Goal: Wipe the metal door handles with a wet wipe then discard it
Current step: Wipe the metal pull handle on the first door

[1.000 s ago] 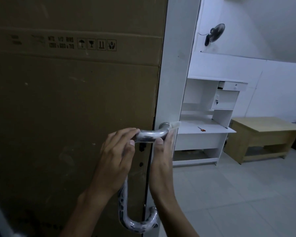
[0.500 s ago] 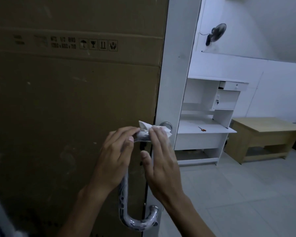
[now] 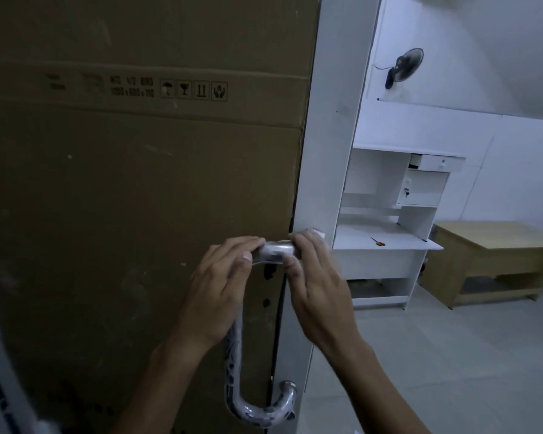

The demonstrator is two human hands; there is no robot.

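Note:
A curved metal door handle (image 3: 276, 250) wrapped in clear plastic film is fixed to the edge of a white door (image 3: 333, 151); its lower bend (image 3: 257, 411) shows below my arms. My left hand (image 3: 220, 286) grips the upper bar of the handle from the left. My right hand (image 3: 314, 277) curls round the bar's right end near the door, pressing a white wet wipe (image 3: 318, 234) against it. Only a corner of the wipe shows past my fingers.
A tall brown cardboard box (image 3: 132, 183) fills the left side behind the handle. Through the doorway stand a white desk (image 3: 386, 245) with an orange-handled tool (image 3: 378, 241), a low wooden table (image 3: 496, 258), a wall fan (image 3: 405, 65) and a tiled floor.
My right hand has turned over the top of the handle and closed round its right end with the wipe, which is now mostly hidden. My left hand kept its grip.

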